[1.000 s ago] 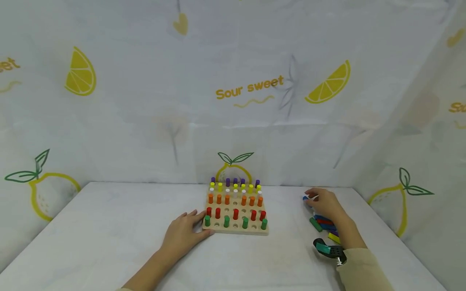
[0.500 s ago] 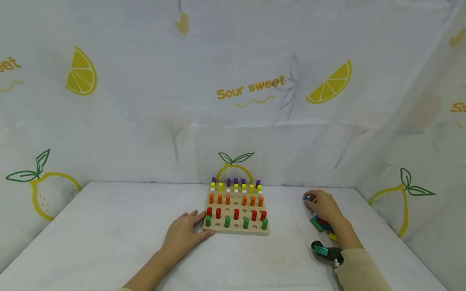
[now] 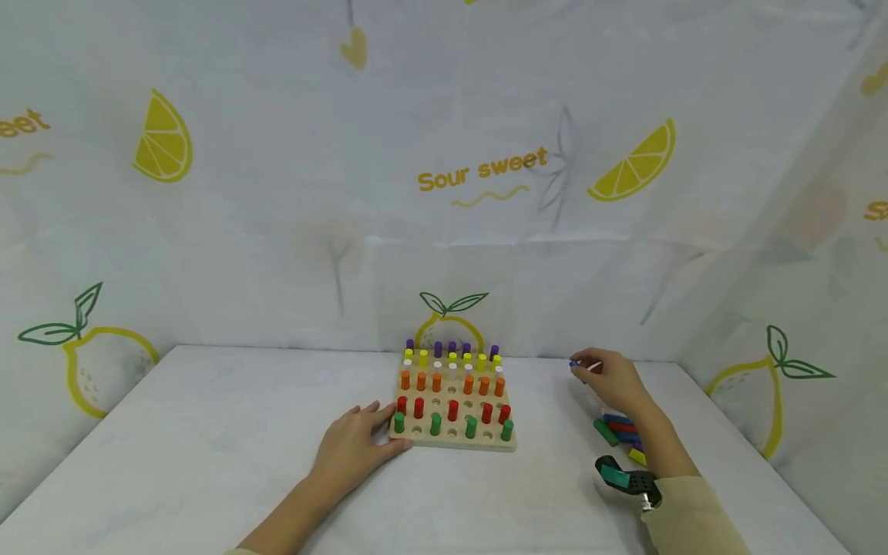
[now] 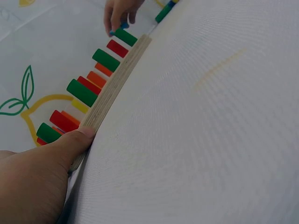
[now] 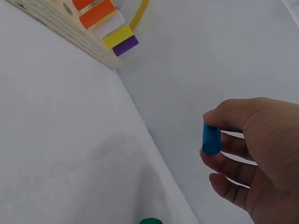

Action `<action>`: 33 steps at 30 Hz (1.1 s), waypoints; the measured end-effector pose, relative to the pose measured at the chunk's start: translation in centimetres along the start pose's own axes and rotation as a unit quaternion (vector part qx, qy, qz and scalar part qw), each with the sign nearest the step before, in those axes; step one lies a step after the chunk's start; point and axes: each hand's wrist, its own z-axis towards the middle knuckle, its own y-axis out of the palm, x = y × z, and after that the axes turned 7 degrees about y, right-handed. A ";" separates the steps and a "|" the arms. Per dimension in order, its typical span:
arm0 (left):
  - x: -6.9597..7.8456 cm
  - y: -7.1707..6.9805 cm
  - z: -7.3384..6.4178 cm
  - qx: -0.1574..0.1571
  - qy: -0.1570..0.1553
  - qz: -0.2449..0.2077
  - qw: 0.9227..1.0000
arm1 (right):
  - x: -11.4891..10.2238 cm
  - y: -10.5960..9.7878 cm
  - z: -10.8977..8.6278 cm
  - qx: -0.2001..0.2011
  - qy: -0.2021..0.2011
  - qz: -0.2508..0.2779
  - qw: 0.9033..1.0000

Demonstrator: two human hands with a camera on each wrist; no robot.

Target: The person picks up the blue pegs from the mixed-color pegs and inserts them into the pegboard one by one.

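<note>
At the middle of the table sits a wooden pegboard (image 3: 458,444) with rows of green, red, orange, white, yellow and purple pegs standing in it and some bare holes. My left hand (image 3: 352,447) holds its front left corner, fingers along the left side; in the left wrist view the thumb (image 4: 77,142) presses the wooden edge. To the right of the board, my right hand (image 3: 617,383) pinches a blue peg (image 5: 211,141) between thumb and fingertips. The right wrist view shows the peg's round end facing down.
Loose pegs lie in a small pile under my right forearm, among them a green peg (image 3: 606,432), a red peg (image 3: 620,427) and a yellow peg (image 3: 637,457). A black wrist device (image 3: 627,478) is on the right arm. A printed cloth wall (image 3: 277,293) rises behind the table.
My right hand has lifted a little and shifted left with the blue peg, away from the loose pegs. The left hand stays at the board's corner.
</note>
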 end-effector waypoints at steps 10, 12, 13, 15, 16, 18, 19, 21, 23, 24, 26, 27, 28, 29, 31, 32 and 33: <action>0.0 0.1 0.0 0.002 -0.002 0.005 1.000 | -3.4 -1.5 -0.1 -0.007 -0.018 0.034 0.999; 0.0 0.1 0.0 0.002 -0.002 0.006 1.000 | -4.0 -1.8 -0.1 -0.006 -0.025 0.037 0.999; 0.0 0.1 0.0 0.002 -0.002 0.006 1.000 | -4.3 -1.9 -0.2 -0.006 -0.027 0.039 0.999; 0.1 0.0 0.0 0.002 -0.003 0.005 1.000 | -4.8 -2.1 -0.3 -0.005 -0.030 0.042 0.999; 0.1 0.0 0.0 0.001 -0.003 0.004 1.000 | -5.0 -2.2 -0.4 -0.007 -0.029 0.045 0.999; 0.1 0.0 0.0 0.001 -0.004 0.002 1.000 | -5.5 -2.3 -0.6 -0.011 -0.029 0.051 0.998; 0.1 0.0 0.0 0.001 -0.003 0.001 1.000 | -5.8 -2.4 -0.7 -0.014 -0.029 0.055 0.998; 0.1 0.0 0.0 0.001 -0.003 0.001 1.000 | -6.3 -2.5 -0.9 -0.021 -0.030 0.064 0.997; 0.1 0.0 0.0 0.000 -0.002 0.001 1.000 | -6.7 -2.6 -1.0 -0.026 -0.032 0.068 0.997; 0.1 0.1 0.0 0.000 -0.002 0.001 1.000 | -7.0 -2.7 -1.1 -0.029 -0.033 0.070 0.997; 0.1 0.1 0.0 -0.001 -0.002 0.002 1.000 | -7.4 -2.7 -1.3 -0.033 -0.038 0.072 0.996; 0.1 0.1 0.0 -0.001 -0.002 0.002 1.000 | -7.5 -2.7 -1.3 -0.035 -0.042 0.072 0.996; 0.1 0.1 0.0 -0.001 -0.002 0.002 1.000 | -7.7 -2.7 -1.3 -0.037 -0.045 0.072 0.996; 0.1 0.1 0.0 -0.001 -0.001 0.002 1.000 | -7.8 -2.7 -1.4 -0.040 -0.048 0.075 0.995; 0.1 0.1 0.0 -0.001 -0.001 0.002 1.000 | -8.1 -2.6 -1.4 -0.047 -0.056 0.081 0.994; 0.0 0.1 0.0 0.000 -0.002 0.001 1.000 | -8.2 -2.5 -1.4 -0.051 -0.059 0.084 0.993; 0.0 0.1 0.0 0.000 -0.002 0.001 1.000 | -8.3 -2.3 -1.4 -0.054 -0.062 0.087 0.993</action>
